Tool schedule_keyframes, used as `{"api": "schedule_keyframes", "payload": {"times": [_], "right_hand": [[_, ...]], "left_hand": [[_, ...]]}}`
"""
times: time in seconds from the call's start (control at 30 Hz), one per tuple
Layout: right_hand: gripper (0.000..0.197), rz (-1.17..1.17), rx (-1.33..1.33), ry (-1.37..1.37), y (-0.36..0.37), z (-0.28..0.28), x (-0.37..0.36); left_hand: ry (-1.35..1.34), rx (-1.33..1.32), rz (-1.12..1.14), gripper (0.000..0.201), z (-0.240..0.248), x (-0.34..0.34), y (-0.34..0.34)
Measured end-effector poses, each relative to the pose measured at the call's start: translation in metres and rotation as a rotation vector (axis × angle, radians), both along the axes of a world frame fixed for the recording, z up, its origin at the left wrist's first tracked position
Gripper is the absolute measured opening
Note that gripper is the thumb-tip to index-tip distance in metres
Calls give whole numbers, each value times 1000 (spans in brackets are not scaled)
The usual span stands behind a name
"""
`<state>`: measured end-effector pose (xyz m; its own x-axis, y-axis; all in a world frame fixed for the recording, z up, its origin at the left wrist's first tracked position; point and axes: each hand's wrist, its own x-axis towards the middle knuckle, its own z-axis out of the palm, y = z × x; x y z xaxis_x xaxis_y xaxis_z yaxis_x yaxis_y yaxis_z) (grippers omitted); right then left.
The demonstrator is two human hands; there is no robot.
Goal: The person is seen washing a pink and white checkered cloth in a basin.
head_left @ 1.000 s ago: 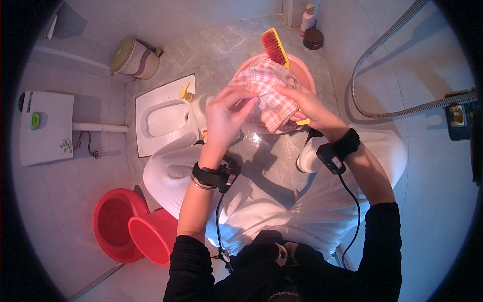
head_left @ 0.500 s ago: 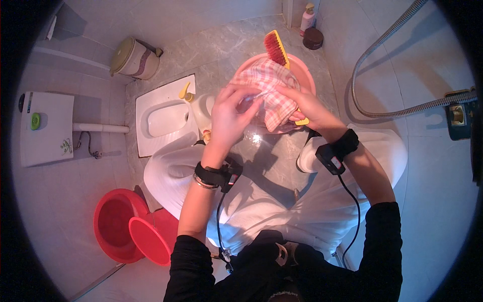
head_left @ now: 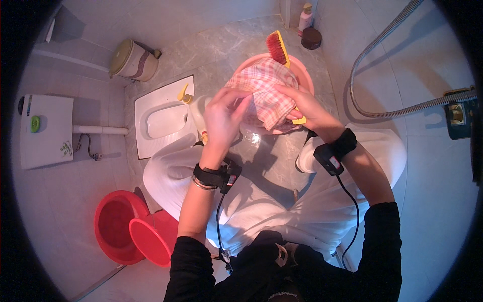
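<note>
A pink-and-white checked cloth (head_left: 264,90) is bunched over a pink basin (head_left: 305,75) on the floor in front of me. My left hand (head_left: 224,116) is closed, thumb and fingers pinching the cloth's left side. On the right, my right hand (head_left: 311,108) grips the cloth's edge, thumb on top and fingers below. A yellow scrubbing brush (head_left: 282,53) with red bristles pokes out beyond the cloth at the far side. Its yellow handle end shows beside my right fingers; the cloth hides its middle. Most of the basin's inside is hidden too.
Left of the basin are a white jug with a yellow pump (head_left: 185,94) and a squat toilet (head_left: 142,128). Red basins (head_left: 108,226) stand at lower left, a lidded bin (head_left: 136,60) farther back. A pink pump bottle (head_left: 305,20) and brown jar (head_left: 311,38) stand far right.
My left fingers have drawn together on the cloth and moved slightly left. The cloth between my hands lies more spread out. My right hand has barely moved.
</note>
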<state>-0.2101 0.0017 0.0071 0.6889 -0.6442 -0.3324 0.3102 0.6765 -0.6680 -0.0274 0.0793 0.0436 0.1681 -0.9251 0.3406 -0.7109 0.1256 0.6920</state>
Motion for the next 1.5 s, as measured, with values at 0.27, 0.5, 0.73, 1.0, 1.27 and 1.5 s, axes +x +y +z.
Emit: {"api": "schedule_keyframes", "payload": {"times": [0.27,0.5,0.73,1.0,1.27,1.5], "right_hand": [[19,-35,34,33,5,10,5],[16,-34,-17,78,-4,-12,-1],[21,-199,-14,230,3,6,8],[23,-188,-66,309,-1,-4,2],[20,-239,-44,378,5,4,10],[14,-253,-15,360,3,5,10]], "left_hand": [[19,-87,116,9,-7,1,-2],[20,-62,99,10,-3,-2,-4],[413,109,-65,10,0,-4,-4],[484,142,-140,8,-1,-6,-3],[607,244,-271,6,-3,-2,-2],[771,177,-174,11,-13,9,-6]]}}
